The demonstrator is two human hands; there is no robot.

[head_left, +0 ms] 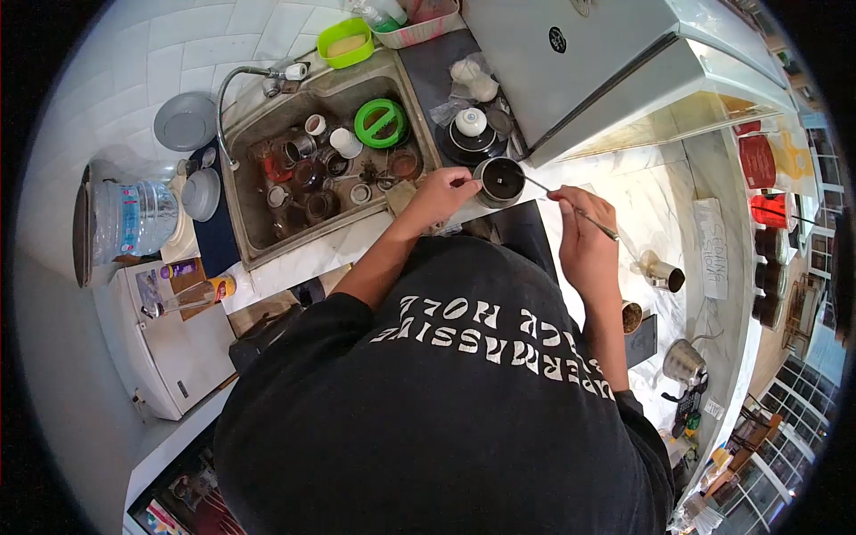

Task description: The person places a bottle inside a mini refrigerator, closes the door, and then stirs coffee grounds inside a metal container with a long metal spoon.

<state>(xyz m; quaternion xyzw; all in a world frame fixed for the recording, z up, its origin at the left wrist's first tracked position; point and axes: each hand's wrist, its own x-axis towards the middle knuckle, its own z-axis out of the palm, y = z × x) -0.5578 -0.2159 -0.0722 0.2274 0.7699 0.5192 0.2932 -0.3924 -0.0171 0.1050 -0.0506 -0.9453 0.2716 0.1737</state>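
Observation:
A round metal cup [502,182] with dark liquid stands on the marble counter right of the sink. My left hand [443,196] pinches the cup's left side, at its rim or handle. Between the fingers of my right hand [584,227] is a long thin metal spoon [597,226], slanting down from the cup to the right. The spoon's upper end reaches the cup's right rim; its tip is too small to make out. Just above the cup sits a black lid with a white knob [471,122].
The sink [259,236] at left holds several jars, cups and a green-rimmed strainer [381,123] under a curved faucet [223,116]. At right are a metal jug [664,272], a gooseneck kettle [685,364] and a container of brown grounds [631,317]. A grey appliance [580,62] stands behind.

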